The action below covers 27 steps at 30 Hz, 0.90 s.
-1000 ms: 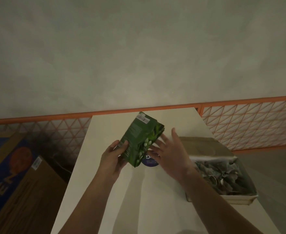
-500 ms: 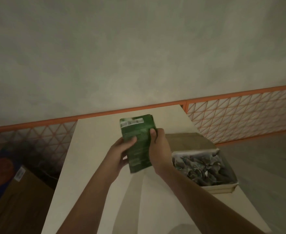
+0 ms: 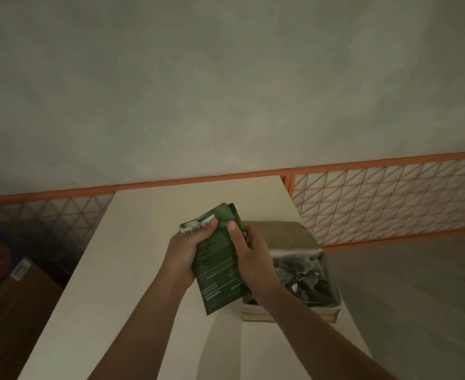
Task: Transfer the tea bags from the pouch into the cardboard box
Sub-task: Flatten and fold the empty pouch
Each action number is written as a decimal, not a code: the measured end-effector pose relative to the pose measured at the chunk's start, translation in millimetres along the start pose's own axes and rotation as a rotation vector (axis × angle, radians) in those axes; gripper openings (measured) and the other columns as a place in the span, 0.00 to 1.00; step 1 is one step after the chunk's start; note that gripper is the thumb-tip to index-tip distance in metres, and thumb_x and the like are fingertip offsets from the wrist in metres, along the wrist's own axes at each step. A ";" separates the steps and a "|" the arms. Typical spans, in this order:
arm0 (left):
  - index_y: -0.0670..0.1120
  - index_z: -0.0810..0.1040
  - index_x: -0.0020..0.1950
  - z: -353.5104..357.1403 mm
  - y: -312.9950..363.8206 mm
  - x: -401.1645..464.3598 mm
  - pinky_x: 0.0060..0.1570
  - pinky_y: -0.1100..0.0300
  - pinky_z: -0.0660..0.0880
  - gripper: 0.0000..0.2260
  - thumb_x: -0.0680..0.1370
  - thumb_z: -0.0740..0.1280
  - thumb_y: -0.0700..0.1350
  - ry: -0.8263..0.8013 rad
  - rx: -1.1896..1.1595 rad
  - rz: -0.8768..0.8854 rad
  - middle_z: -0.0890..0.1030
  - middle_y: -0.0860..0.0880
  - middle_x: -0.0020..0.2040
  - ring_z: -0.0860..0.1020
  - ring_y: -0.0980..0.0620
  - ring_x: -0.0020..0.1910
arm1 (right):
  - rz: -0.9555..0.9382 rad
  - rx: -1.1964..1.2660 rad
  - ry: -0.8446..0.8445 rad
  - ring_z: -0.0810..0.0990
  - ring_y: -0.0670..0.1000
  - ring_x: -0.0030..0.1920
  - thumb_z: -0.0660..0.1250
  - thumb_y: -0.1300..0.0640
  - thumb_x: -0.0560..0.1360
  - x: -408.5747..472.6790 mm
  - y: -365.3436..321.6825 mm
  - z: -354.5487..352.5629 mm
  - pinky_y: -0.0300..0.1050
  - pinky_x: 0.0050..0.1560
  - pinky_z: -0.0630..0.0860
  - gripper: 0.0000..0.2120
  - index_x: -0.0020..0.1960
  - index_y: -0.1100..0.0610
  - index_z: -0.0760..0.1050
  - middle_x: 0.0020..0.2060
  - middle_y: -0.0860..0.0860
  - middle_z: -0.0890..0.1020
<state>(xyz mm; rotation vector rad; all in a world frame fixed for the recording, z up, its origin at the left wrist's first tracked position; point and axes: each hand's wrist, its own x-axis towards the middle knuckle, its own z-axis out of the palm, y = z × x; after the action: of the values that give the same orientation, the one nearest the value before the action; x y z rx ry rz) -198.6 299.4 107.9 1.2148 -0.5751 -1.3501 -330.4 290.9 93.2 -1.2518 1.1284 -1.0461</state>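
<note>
**Pouch gripped in both hands beside the filled box**

The green pouch (image 3: 220,259) is off the table now, held in the air between both hands, printed back toward the camera, barcode end up and bent over to the left. A second ago only the left hand had it and the right was spread open next to it; half a second ago the right closed in; now both grip it and the top is crumpled. Reads as working the top end, either opening it or squeezing it flat. Can't tell if any tea bags are left inside.

Left hand (image 3: 183,256) is wrapped round the pouch's left edge, thumb pressed on the barcode strip. Right hand (image 3: 251,259) is closed on the right edge, thumb on the front face, fingers behind and hidden.

The pouch's lower corner hangs just over the near-left corner of the cardboard box (image 3: 289,315). The box sits at the table's (image 3: 143,270) right edge, flap open toward the far side, already holding a heap of tea bags (image 3: 305,281). So the transfer looks well along, maybe on the last pouch.

Beyond the table: an orange mesh fence (image 3: 390,198); cartons (image 3: 11,292) on the floor at left.
</note>
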 end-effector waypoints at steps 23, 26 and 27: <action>0.44 0.83 0.58 259.4 -183.1 -34.4 0.57 0.48 0.79 0.21 0.68 0.76 0.51 0.250 -0.237 -0.043 0.86 0.44 0.55 0.85 0.45 0.54 | 0.279 0.281 0.065 0.82 0.56 0.54 0.61 0.55 0.81 -45.6 46.4 -333.9 0.44 0.43 0.80 0.12 0.62 0.57 0.76 0.55 0.55 0.83; 0.48 0.84 0.55 268.9 -198.3 -21.4 0.53 0.50 0.80 0.14 0.71 0.77 0.48 0.218 -0.038 -0.054 0.86 0.47 0.53 0.83 0.48 0.55 | 0.276 0.276 0.152 0.83 0.51 0.50 0.59 0.55 0.82 -38.8 51.9 -364.0 0.48 0.46 0.81 0.10 0.58 0.53 0.77 0.51 0.52 0.84; 0.50 0.84 0.53 273.4 -203.2 -19.3 0.51 0.51 0.80 0.10 0.73 0.76 0.48 0.187 0.086 -0.041 0.87 0.48 0.51 0.84 0.48 0.53 | 0.269 0.255 0.185 0.83 0.50 0.48 0.58 0.55 0.82 -36.6 53.9 -373.6 0.48 0.46 0.81 0.10 0.56 0.52 0.78 0.49 0.52 0.84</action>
<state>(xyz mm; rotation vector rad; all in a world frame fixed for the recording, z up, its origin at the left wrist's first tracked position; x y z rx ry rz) -528.8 272.3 26.5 1.4127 -0.4818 -1.2395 -706.1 270.9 45.6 -0.7908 1.2224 -1.0764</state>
